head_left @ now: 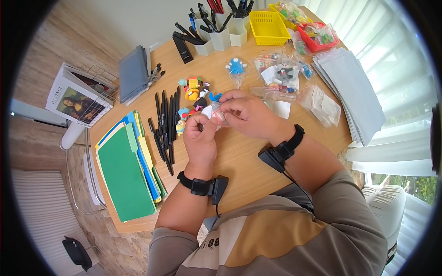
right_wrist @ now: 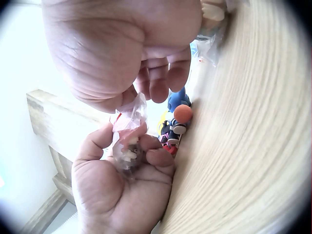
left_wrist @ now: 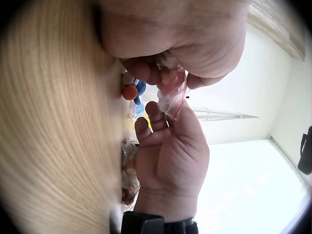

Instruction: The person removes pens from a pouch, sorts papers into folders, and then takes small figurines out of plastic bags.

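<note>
A small clear zip bag [right_wrist: 129, 129] with a red seal line and something pink and white inside is held between both hands, above the near part of the table. My left hand [head_left: 201, 142] grips the bag's lower part with curled fingers and thumb. At the bag's upper edge, my right hand [head_left: 253, 115] pinches the plastic between thumb and forefinger, its other fingers loosely bent in the right wrist view. Just beyond the hands lies a cluster of small toy figures [head_left: 192, 94], among them a blue one with an orange ball-shaped part [right_wrist: 183, 113].
Black pens [head_left: 166, 122] and coloured folders [head_left: 124, 172] lie to the left. Bagged figures [head_left: 285, 73], empty-looking plastic bags [head_left: 322, 106] and a stack of grey envelopes [head_left: 347, 87] spread to the right. Pen holders [head_left: 221, 40], a yellow basket [head_left: 268, 28] and a red basket [head_left: 317, 45] stand behind.
</note>
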Demonstrator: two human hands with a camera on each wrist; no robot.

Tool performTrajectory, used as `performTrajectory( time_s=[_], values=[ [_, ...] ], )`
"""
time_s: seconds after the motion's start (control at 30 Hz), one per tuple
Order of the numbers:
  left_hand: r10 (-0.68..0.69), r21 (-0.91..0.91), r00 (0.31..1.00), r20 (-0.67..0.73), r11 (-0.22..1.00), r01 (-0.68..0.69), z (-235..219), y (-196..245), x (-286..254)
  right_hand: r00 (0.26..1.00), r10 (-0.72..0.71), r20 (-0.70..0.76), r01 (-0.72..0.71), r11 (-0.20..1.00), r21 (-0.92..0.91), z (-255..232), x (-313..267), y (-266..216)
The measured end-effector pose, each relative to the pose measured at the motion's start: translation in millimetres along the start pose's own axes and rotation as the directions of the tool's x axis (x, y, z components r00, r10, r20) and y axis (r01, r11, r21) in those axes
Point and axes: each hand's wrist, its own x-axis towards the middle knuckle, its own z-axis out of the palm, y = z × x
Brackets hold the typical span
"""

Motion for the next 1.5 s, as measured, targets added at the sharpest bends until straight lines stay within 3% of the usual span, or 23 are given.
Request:
performTrajectory(
  time_s=[0.8, 1.0, 1.5],
  values=[
    [-0.009, -0.027, 1.000, 0.006, 1.000, 0.009, -1.2, 0.7, -0.1, 1.000, -0.017, 0.014, 0.017, 0.999, -0.040, -0.6, 2.5, -5.1],
    [-0.026, -0.046, 1.000, 0.007, 0.999, 0.026, -1.5, 0.5, 0.0, 0.998, 0.025, 0.064, -0.025, 1.000, -0.010, -2.1, 3.5, -6.7],
    [-0.047, -0.169, 0.998, -0.049, 0.985, 0.038, -5.2, -1.8, 1.6, 0.981, -0.077, 0.180, 0.076, 0.997, 0.018, -4.0, 1.7, -4.8]
  ],
)
